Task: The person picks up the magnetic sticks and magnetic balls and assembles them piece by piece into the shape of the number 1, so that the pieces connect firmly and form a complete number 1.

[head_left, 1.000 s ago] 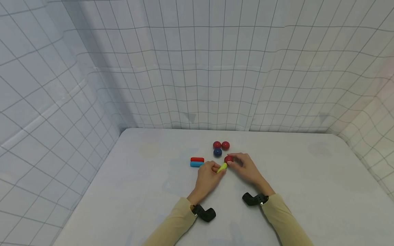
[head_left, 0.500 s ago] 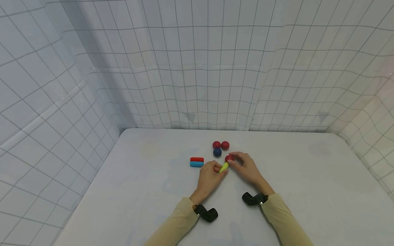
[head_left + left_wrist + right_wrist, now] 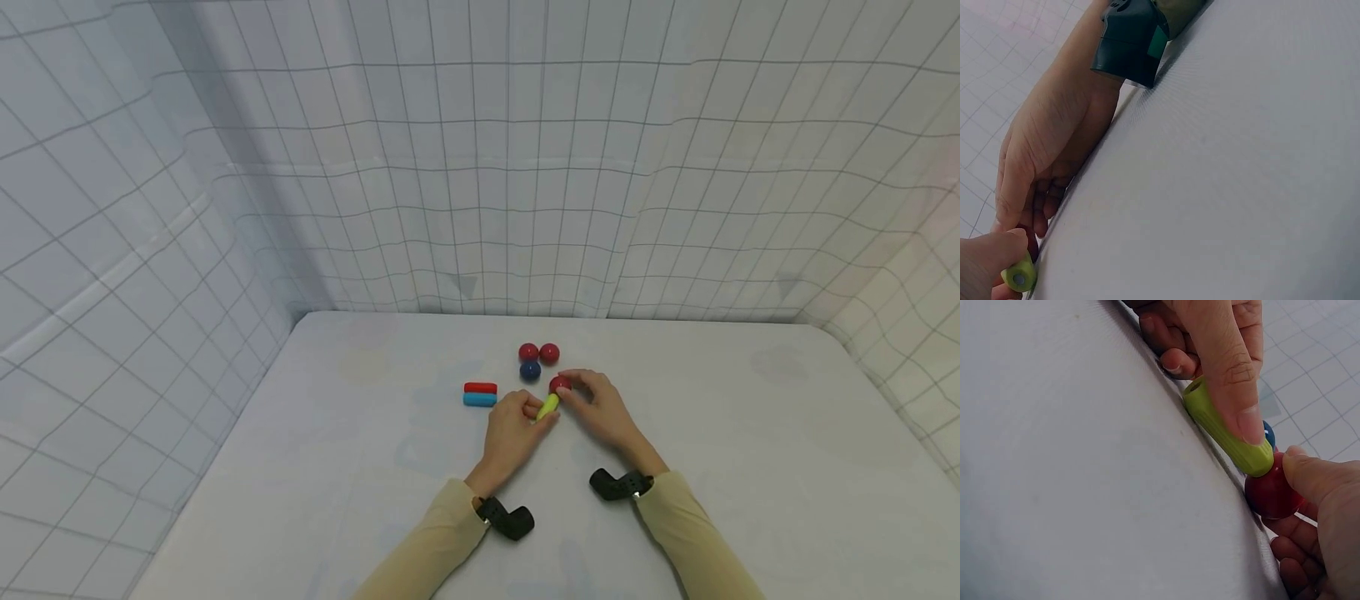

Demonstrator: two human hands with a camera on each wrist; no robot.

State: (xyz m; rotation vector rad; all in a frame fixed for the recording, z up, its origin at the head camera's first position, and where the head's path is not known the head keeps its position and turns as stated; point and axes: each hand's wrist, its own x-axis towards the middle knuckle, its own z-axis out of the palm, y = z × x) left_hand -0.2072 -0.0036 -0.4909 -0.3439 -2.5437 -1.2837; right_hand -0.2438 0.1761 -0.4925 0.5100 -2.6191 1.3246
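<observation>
My left hand point(image 3: 512, 433) pinches a short yellow-green ribbed rod point(image 3: 1225, 428) between thumb and fingers. The rod has a hole in the end that faces away from the ball, and its other end meets a glossy red ball point(image 3: 1274, 492). Thumb and fingers of my right hand point(image 3: 606, 412) grip that ball just above or on the white cloth; which of the two, I cannot tell. In the left wrist view the rod point(image 3: 1018, 275) shows end-on, and the right hand point(image 3: 1047, 131) covers most of the ball.
Beyond the hands, two more red balls point(image 3: 528, 352) and a dark blue ball point(image 3: 530, 371) lie clustered together. Left of them, a red rod point(image 3: 480, 387) and a light blue rod point(image 3: 479, 400) lie side by side. A white grid-lined curtain point(image 3: 487, 167) encloses the table.
The left hand and the yellow-green rod have shifted slightly right and away from the person. The red ball in the right hand has moved a little the same way. The other pieces stay put.
</observation>
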